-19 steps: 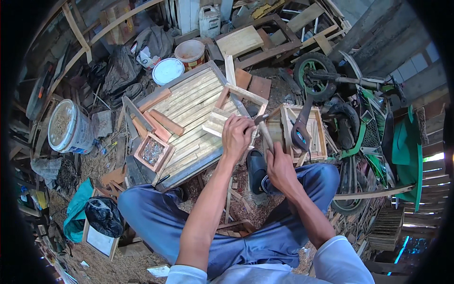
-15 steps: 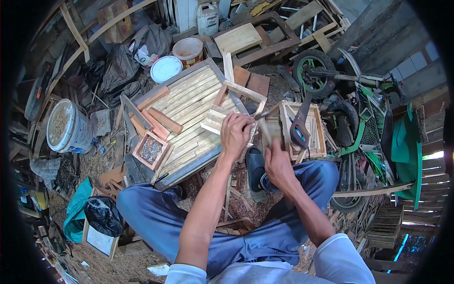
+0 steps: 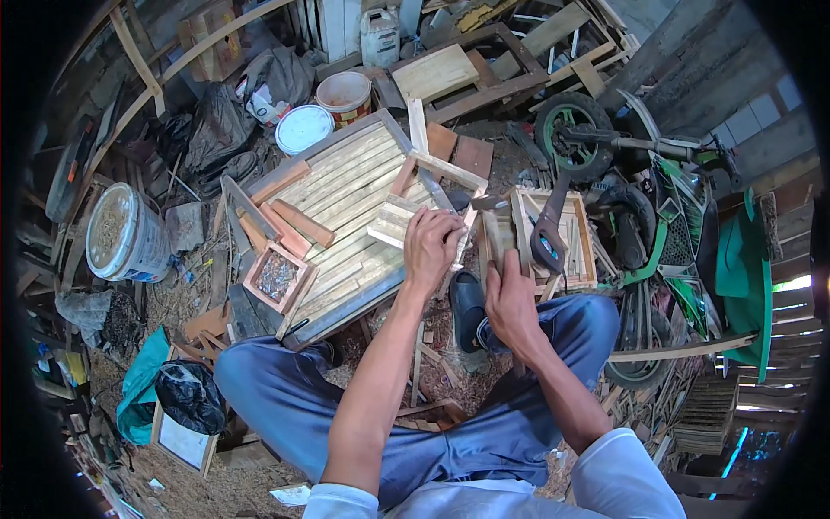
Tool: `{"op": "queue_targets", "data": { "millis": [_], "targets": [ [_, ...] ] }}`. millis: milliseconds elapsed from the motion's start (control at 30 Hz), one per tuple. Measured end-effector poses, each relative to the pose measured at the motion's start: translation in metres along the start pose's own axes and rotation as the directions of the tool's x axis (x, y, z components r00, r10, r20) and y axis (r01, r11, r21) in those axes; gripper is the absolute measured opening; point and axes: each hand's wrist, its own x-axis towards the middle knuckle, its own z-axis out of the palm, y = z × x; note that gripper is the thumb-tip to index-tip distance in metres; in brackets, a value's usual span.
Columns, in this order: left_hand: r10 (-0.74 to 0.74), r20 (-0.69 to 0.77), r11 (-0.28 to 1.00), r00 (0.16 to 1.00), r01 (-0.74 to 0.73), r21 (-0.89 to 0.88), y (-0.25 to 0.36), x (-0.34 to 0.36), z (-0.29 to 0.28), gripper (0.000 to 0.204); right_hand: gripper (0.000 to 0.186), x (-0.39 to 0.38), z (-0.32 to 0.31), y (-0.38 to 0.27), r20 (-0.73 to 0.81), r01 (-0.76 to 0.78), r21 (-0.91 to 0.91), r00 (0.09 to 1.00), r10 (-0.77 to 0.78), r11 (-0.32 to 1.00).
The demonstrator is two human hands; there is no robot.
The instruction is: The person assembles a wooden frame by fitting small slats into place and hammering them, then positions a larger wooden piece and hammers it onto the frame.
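Note:
My left hand (image 3: 432,246) is closed on the near end of a small light wooden frame (image 3: 448,167), its fingertips at the corner. The frame rests on a slatted wooden panel (image 3: 341,186) with a dark border. In my right hand (image 3: 513,303) is a hammer (image 3: 494,238), gripped by its wooden handle. The dark hammer head sits just right of the frame's side, and I cannot tell whether it touches. Whatever my left fingertips pinch at the corner is hidden.
A small box of nails (image 3: 278,277) stands on the panel's left corner, near reddish wood offcuts (image 3: 298,223). Right of the hammer, a handsaw (image 3: 548,238) lies across a light wooden box (image 3: 581,227). A green motorbike (image 3: 670,229) stands farther right; buckets (image 3: 304,130) are behind the panel.
The hammer, blurred by motion before, now shows sharply, with its handle a little farther right. My right hand has shifted slightly; my left hand and the frame have stayed put.

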Motion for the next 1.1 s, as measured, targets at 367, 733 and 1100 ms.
{"op": "queue_targets", "data": {
  "millis": [367, 733, 1100],
  "targets": [
    [-0.017, 0.010, 1.000, 1.000, 0.017, 0.008, -0.001, 0.001, 0.001, 0.010, 0.018, 0.002, 0.008, 0.025, 0.103, 0.037, -0.117, 0.994, -0.025, 0.992],
    [0.005, -0.001, 1.000, 1.000, -0.005, 0.003, -0.001, 0.000, 0.000, 0.010, 0.019, 0.000, -0.002, 0.014, 0.077, -0.003, -0.063, 0.997, 0.008, 0.998],
    [-0.003, 0.001, 1.000, 1.000, 0.003, 0.007, 0.002, 0.004, -0.001, 0.008, 0.019, 0.003, 0.002, 0.012, 0.030, 0.004, 0.034, 1.000, -0.005, 0.999]
  ]
}}
